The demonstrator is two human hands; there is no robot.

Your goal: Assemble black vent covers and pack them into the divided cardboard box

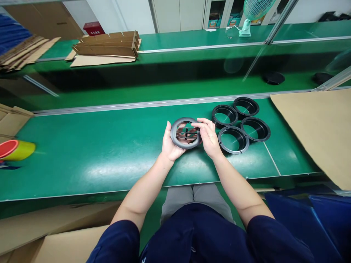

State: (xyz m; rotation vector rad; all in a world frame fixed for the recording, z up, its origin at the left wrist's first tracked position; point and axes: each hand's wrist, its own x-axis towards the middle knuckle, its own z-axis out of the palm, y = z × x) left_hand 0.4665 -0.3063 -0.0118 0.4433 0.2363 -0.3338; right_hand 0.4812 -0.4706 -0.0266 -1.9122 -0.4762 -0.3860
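A round dark grey vent ring [173, 136] with thin black slats across its opening is held above the green table [109, 146]. My left hand [170, 145] supports it from the left and below, its thumb pointing up beside the rim. On the ring's right side, my right hand [208, 138] touches the rim, with its fingers reaching over the edge of the opening. Just right of that hand, several black open rings [233, 149] lie grouped on the table.
Brown cardboard [315, 124] covers the table's right end. At the far left lies a yellow and red roll [23, 150]. Folded cardboard dividers [109, 45] and a green fan [246, 27] stand on the back shelf. Cardboard boxes [74, 244] sit below the front edge.
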